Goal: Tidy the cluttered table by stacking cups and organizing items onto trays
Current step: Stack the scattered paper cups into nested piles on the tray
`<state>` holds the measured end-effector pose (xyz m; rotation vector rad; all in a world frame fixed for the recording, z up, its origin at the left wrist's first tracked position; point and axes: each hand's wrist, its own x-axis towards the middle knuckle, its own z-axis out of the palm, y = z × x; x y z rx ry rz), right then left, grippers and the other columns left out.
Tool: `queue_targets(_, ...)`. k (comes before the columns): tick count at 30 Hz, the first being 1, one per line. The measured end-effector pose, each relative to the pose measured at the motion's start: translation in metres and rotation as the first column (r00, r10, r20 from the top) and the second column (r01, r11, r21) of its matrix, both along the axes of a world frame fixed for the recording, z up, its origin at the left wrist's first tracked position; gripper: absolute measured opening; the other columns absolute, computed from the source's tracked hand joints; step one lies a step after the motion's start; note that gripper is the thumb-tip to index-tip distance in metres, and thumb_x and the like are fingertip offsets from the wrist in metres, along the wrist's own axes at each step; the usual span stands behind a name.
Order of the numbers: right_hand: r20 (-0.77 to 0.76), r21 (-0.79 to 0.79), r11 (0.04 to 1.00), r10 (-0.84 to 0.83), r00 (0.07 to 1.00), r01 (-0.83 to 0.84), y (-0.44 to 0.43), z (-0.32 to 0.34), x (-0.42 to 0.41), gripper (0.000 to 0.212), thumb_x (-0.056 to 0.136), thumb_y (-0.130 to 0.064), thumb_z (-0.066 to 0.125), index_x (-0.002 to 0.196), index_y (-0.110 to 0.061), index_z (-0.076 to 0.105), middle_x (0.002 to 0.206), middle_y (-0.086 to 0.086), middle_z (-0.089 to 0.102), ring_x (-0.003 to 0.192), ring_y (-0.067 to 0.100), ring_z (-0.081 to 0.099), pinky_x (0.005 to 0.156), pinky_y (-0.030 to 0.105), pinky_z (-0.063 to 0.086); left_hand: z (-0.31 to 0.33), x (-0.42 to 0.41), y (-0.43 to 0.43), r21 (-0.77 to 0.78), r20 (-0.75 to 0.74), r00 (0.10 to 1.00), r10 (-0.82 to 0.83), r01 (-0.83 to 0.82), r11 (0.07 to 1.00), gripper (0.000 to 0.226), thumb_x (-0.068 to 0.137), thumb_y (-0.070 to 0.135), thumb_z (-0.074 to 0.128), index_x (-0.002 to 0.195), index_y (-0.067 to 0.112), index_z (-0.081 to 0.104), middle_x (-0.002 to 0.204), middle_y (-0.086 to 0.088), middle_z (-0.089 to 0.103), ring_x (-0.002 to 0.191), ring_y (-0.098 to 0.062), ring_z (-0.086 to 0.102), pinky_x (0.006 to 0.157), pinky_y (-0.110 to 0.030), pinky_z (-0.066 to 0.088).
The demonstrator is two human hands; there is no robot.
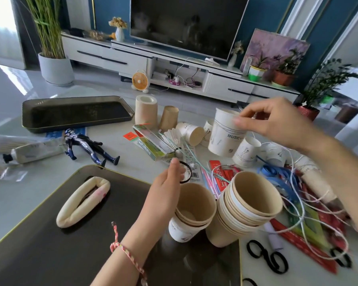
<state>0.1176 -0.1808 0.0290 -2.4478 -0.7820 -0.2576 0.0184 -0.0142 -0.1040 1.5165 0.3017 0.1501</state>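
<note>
My right hand point(277, 118) pinches the rim of a white paper cup point(225, 135) printed with "MUSIC", lifted above the table. My left hand point(165, 193) grips the side of a short stack of cups point(192, 211) standing on the near black tray point(50, 234). Beside it on the tray stands a taller stack of cups point(246, 209). More white cups lie loose behind: one on its side point(191, 132), two upside down point(247, 150). Two tan cups point(146, 110) stand upside down further back.
An empty black tray point(77, 112) sits at the far left. A cream fabric pouch point(83, 201) lies on the near tray. A toy figure point(87, 146), a tube point(35, 151), a green box point(153, 143), ribbons, string point(302, 205) and black hair ties point(267, 256) litter the table.
</note>
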Motion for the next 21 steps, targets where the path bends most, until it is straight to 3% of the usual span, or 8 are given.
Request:
queue_targets(4,0.024,-0.028,0.986,0.168,0.986,-0.167,0.02,0.014,-0.06,0.009,0.075,-0.034,0.067,0.07,-0.028,0.07,0.064,-0.006,0.062,0.054,0.009,0.043,0.05,0.02,0.033,0.004,0.007,0.009,-0.1,-0.076,0.997,-0.003,-0.005,0.995,0.063,0.095,0.055,0.017,0.114,0.014,0.061,0.112,-0.003,0.065,0.101,-0.013,0.06,0.076,-0.027,0.043)
queue_targets(7,0.085,-0.173,0.966,0.208,0.974,-0.191,0.033,0.003,-0.084,0.011,0.077,-0.03,0.067,0.071,-0.023,0.072,0.068,-0.013,0.063,0.069,0.004,0.049,0.062,0.013,0.035,0.01,0.008,0.01,-0.164,-0.092,0.995,-0.031,0.015,0.986,0.068,0.094,0.057,0.014,0.116,0.012,0.06,0.114,-0.007,0.064,0.105,-0.019,0.059,0.075,-0.031,0.043)
queue_targets(10,0.081,-0.273,0.942,0.226,0.971,-0.196,0.04,-0.014,-0.096,0.017,0.082,-0.03,0.065,0.073,-0.017,0.072,0.071,-0.012,0.061,0.076,0.004,0.046,0.071,0.018,0.036,0.015,0.005,0.01,-0.21,-0.059,0.997,-0.043,0.03,0.977,0.064,0.095,0.055,0.015,0.108,0.014,0.063,0.108,-0.008,0.066,0.096,-0.018,0.06,0.067,-0.027,0.043)
queue_targets(14,-0.052,-0.432,0.868,0.247,0.968,-0.244,0.037,-0.02,-0.102,0.03,0.079,-0.051,0.056,0.087,-0.025,0.068,0.081,-0.018,0.054,0.086,-0.002,0.042,0.075,0.006,0.03,0.017,0.002,0.006,-0.2,-0.018,0.998,-0.053,0.048,0.979,0.056,0.096,0.052,0.019,0.099,0.022,0.065,0.099,-0.004,0.067,0.089,-0.014,0.06,0.068,-0.025,0.042)
queue_targets(16,-0.118,-0.354,0.905,0.207,0.971,-0.236,0.034,-0.01,-0.098,0.035,0.075,-0.059,0.053,0.087,-0.03,0.068,0.081,-0.02,0.057,0.084,-0.009,0.047,0.072,0.002,0.033,0.018,0.001,0.006,-0.195,-0.03,0.997,-0.075,0.068,0.978,0.06,0.095,0.054,0.019,0.105,0.016,0.065,0.103,-0.003,0.067,0.09,-0.013,0.06,0.073,-0.026,0.041)
queue_targets(18,-0.116,-0.229,0.96,0.135,0.984,-0.158,0.029,-0.002,-0.082,0.038,0.074,-0.061,0.049,0.084,-0.03,0.069,0.08,-0.014,0.065,0.079,-0.003,0.056,0.068,0.009,0.041,0.017,0.002,0.005,-0.157,-0.044,0.996,-0.083,0.075,0.985,0.06,0.094,0.055,0.022,0.109,0.015,0.064,0.109,-0.003,0.066,0.101,-0.017,0.059,0.083,-0.031,0.04)
queue_targets(21,-0.049,-0.222,0.975,-0.03,0.998,0.018,0.023,-0.007,-0.034,0.026,0.085,-0.042,0.056,0.087,-0.021,0.071,0.082,-0.002,0.07,0.074,0.013,0.06,0.068,0.024,0.045,0.016,0.004,0.005,-0.096,-0.041,0.996,-0.083,0.079,0.992,0.056,0.093,0.054,0.029,0.116,0.016,0.062,0.112,0.001,0.065,0.106,-0.015,0.057,0.082,-0.03,0.037)
